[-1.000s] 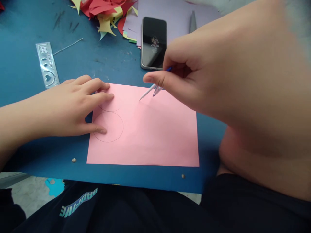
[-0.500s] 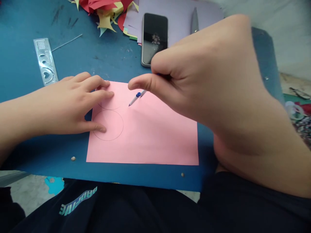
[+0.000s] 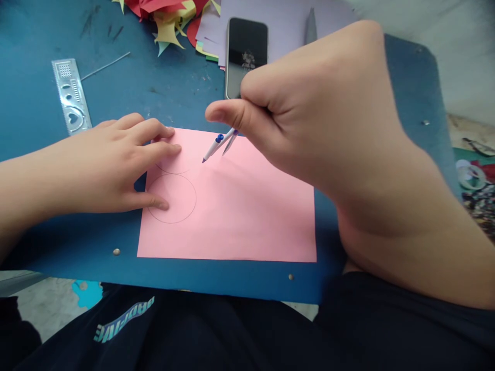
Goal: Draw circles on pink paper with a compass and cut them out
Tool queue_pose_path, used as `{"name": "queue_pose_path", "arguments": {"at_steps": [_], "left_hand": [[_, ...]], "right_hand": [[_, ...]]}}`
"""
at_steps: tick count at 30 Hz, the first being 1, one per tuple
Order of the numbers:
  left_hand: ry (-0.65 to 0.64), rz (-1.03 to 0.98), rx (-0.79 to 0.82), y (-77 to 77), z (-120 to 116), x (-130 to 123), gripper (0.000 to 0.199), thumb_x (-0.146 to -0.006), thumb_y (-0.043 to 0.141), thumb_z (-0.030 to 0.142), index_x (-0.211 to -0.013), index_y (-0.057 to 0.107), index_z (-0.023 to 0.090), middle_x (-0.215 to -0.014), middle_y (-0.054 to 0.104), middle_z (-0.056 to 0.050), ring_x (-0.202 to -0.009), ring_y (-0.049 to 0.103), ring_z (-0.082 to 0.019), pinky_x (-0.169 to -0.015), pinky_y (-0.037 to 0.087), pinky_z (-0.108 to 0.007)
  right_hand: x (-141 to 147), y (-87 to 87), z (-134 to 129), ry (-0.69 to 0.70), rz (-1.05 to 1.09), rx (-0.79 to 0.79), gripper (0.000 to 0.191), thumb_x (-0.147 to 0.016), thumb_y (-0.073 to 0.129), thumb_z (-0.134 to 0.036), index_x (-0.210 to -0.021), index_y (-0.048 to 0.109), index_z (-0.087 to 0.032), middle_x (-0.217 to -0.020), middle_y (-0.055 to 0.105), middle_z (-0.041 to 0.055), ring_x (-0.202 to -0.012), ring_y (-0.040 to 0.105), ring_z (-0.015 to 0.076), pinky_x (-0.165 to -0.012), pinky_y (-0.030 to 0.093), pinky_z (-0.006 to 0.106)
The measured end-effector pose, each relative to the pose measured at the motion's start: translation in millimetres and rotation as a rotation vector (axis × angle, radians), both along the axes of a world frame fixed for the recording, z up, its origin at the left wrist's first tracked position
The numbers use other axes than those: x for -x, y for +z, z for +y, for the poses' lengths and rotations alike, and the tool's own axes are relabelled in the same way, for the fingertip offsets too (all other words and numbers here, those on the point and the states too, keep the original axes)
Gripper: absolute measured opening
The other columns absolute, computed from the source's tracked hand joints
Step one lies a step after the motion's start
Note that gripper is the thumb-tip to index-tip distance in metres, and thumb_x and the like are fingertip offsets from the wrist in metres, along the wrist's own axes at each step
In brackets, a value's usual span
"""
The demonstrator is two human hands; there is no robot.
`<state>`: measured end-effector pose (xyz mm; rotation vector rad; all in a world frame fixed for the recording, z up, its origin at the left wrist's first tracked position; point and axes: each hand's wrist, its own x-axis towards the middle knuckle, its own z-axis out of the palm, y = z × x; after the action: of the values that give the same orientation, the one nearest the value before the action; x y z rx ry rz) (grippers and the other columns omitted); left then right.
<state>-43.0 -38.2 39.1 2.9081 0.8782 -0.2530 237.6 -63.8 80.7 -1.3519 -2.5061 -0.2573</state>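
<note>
A pink sheet of paper [image 3: 247,221] lies on the blue table in front of me. My left hand [image 3: 131,154] rests on its left edge, fingers spread and open, thumb inside a pencilled circle. Above that circle runs a second curved line, partly covered by the fingers. Over the upper part of the sheet, my right hand [image 3: 305,113] is closed around the top of a white and blue drawing compass [image 3: 219,141]. Both the pencil leg and the needle leg show below my thumb; I cannot tell whether either tip touches the paper.
A phone [image 3: 247,56] lies beyond the sheet on purple paper [image 3: 282,15], near a scissor-like blade [image 3: 311,28] partly behind my right hand. Red and yellow scraps [image 3: 170,26] are heaped at the back. A clear stencil ruler [image 3: 71,98] and a thin stick [image 3: 106,66] lie left.
My right hand has turned slightly, the thumb shifting up along the compass. More of its legs now shows, including the needle leg. My left hand stays in place.
</note>
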Motion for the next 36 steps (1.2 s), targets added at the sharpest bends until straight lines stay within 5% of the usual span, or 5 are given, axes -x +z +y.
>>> {"name": "queue_pose_path", "arguments": {"at_steps": [3,8,21,30,36], "left_hand": [[-0.009,-0.005,-0.011,-0.1,-1,0,0.084,-0.095,0.044,0.078,-0.153,0.056,0.019,-0.155,0.056,-0.018,-0.135,0.059,-0.044,-0.115,0.054,-0.067],[-0.014,-0.017,-0.027,-1.4,-1,2,0.083,-0.091,0.052,0.08,-0.151,0.056,0.023,-0.153,0.057,-0.014,-0.136,0.061,-0.042,-0.117,0.055,-0.062],[-0.078,-0.009,-0.092,-2.4,1,7,0.078,-0.1,0.046,0.073,-0.153,0.054,0.017,-0.151,0.057,-0.02,-0.127,0.061,-0.041,-0.108,0.06,-0.063],[-0.041,0.006,-0.054,-3.0,2,5,0.08,-0.097,0.047,0.076,-0.153,0.054,0.019,-0.156,0.055,-0.018,-0.132,0.06,-0.042,-0.113,0.057,-0.064],[-0.018,0.019,-0.016,-2.9,2,4,0.088,-0.094,0.045,0.082,-0.156,0.052,0.02,-0.158,0.054,-0.016,-0.134,0.058,-0.043,-0.113,0.055,-0.065]], "right_hand": [[-2,-1.7,3,-0.023,-0.021,0.005,0.077,-0.104,0.003,-0.081,-0.064,0.032,-0.023,-0.06,0.021,-0.0034,-0.057,0.017,0.0136,-0.061,0.017,0.036],[-4,-1.5,5,-0.018,-0.054,0.017,0.083,-0.105,0.007,-0.08,-0.065,0.049,-0.02,-0.06,0.023,-0.0032,-0.056,0.018,0.0137,-0.059,0.018,0.035],[6,6.3,-1,-0.054,-0.102,0.072,0.061,-0.112,0.044,-0.059,-0.065,0.031,-0.023,-0.061,0.023,-0.0037,-0.057,0.019,0.0129,-0.061,0.017,0.034],[1,12.7,-6,-0.131,-0.093,0.07,0.052,-0.107,0.057,-0.058,-0.071,0.048,-0.021,-0.062,0.036,-0.0025,-0.066,0.056,0.0192,-0.064,0.025,0.037],[1,17.2,-8,-0.167,-0.183,0.124,0.055,-0.107,0.053,-0.064,-0.072,0.044,-0.023,-0.067,0.04,-0.0024,-0.074,0.06,0.0213,-0.07,0.029,0.039]]}}
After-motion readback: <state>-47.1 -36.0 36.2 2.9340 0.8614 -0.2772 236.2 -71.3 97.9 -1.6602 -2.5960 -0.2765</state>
